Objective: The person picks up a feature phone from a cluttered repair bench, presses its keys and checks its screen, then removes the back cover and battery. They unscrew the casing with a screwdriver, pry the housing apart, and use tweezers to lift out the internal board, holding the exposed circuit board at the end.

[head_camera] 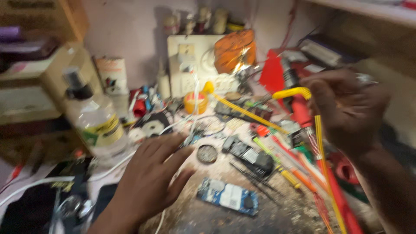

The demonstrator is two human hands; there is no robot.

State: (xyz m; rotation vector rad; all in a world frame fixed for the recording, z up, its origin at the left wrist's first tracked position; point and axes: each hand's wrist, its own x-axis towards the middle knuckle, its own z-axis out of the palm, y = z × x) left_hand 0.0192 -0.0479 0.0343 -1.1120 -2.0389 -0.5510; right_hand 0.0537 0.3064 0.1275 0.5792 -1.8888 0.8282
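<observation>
My right hand [346,110] is raised at the right, closed around a yellow flexible tube [292,92] that bends out of my fist to the left and also hangs down along the bench as a thin yellow line. My left hand [149,175] hovers low over the bench at the left of centre, fingers spread and holding nothing. Its fingertips are close to a small round dark part [207,153] and a thin white wire. A blue circuit board [227,196] lies just right of my left hand. The picture is motion-blurred.
A clear plastic bottle [96,121] with a black cap stands at the left. A white switchboard [193,65] is on the back wall, a yellow tape roll [195,103] below it. Screwdrivers, red tools [303,117] and black parts crowd the bench's right half. Cardboard boxes stack at far left.
</observation>
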